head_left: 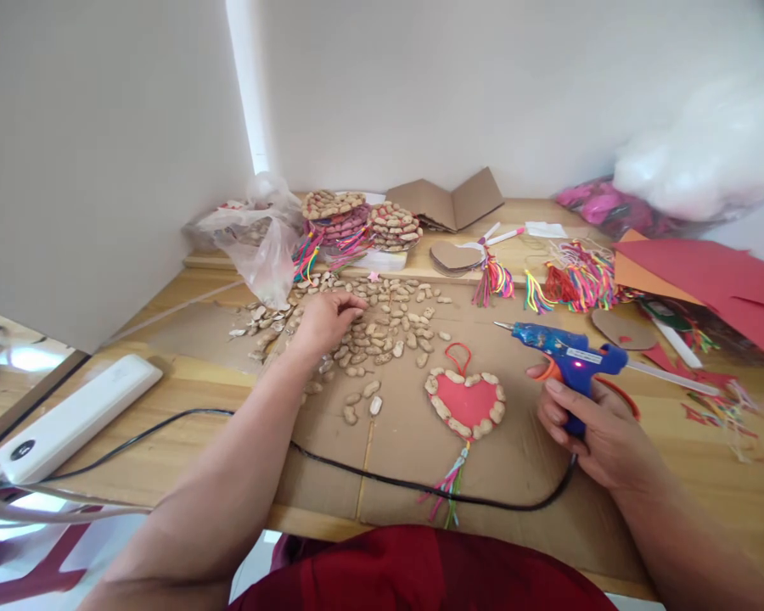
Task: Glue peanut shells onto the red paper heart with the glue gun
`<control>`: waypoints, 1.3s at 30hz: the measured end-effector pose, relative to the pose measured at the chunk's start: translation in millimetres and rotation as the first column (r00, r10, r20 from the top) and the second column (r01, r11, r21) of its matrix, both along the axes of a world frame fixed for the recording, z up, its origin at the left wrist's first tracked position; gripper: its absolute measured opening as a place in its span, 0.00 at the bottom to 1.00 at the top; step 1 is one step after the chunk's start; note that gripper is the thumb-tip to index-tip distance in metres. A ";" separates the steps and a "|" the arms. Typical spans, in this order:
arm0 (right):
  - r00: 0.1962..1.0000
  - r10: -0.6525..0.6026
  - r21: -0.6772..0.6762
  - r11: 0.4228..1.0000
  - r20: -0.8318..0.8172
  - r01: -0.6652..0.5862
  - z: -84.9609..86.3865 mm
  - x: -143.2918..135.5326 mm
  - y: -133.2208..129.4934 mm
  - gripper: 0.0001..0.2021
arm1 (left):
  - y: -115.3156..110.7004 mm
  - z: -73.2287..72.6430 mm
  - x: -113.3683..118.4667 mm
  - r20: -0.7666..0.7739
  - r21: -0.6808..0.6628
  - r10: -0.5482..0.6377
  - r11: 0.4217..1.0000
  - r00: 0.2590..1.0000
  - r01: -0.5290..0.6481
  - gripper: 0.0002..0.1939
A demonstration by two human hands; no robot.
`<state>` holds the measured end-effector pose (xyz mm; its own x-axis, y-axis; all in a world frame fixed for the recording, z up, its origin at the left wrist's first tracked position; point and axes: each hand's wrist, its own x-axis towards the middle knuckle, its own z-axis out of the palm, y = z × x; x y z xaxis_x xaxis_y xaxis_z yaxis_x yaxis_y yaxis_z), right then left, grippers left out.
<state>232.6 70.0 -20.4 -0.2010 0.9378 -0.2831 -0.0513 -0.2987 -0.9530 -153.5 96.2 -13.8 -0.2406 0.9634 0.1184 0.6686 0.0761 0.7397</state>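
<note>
Around the blue handle of the glue gun [576, 361], the right hand [604, 437] is closed in a firm grip, its forefinger near the orange trigger. The gun is held level above the cardboard sheet [420, 458], nozzle pointing inward, probably to clear the hot tip of both hands; a small red light glows on its side. The black cable [369, 473] loops low across the sheet, likely leaving the wrist slack to turn.

The left hand [324, 322] reaches over the loose peanuts [377, 331], thumb and forefinger close to each other; whether they pinch a shell, I cannot tell. The pile sits within easy reach, perhaps so single shells can be picked out by eye.

Between the hands, nearer the right, the heart ornament [464, 403] lies flat and face up on the sheet. Whole peanuts rim its bare red middle; an orange-red loop [459, 356] stands out at the top notch, and a pink, blue and green tassel [453, 475] hangs from the point, crossed by the cable.

Farther back on the wooden tabletop [184, 382] are stacked peanut-covered pieces [395, 227], cardboard hearts [455, 257] and bundled tassels [582, 280], apparently grouped by kind.
</note>
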 end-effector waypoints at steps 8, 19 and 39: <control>1.000 -0.017 -0.008 1.000 0.002 0.017 -1.8 1.4 0.4 0.18 | 7.9 -7.0 19.5 0.087 0.026 -0.030 0.999 0.996 0.028 0.09; 1.000 -0.024 -0.023 0.999 0.018 0.024 -0.9 0.6 0.7 0.19 | 9.9 -13.2 21.5 -0.043 -0.012 0.022 1.000 0.999 -0.023 0.10; 1.000 -0.010 -0.026 1.000 0.018 0.010 -3.8 2.6 1.7 0.20 | 2.2 -2.5 3.3 -0.327 0.118 0.117 0.990 0.938 -0.082 0.15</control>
<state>235.1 71.6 -24.2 -0.1866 0.9321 -0.3106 -0.0375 -0.3227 -0.9458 -150.2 98.4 -16.2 -0.2647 0.9153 0.3035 0.8704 0.0912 0.4838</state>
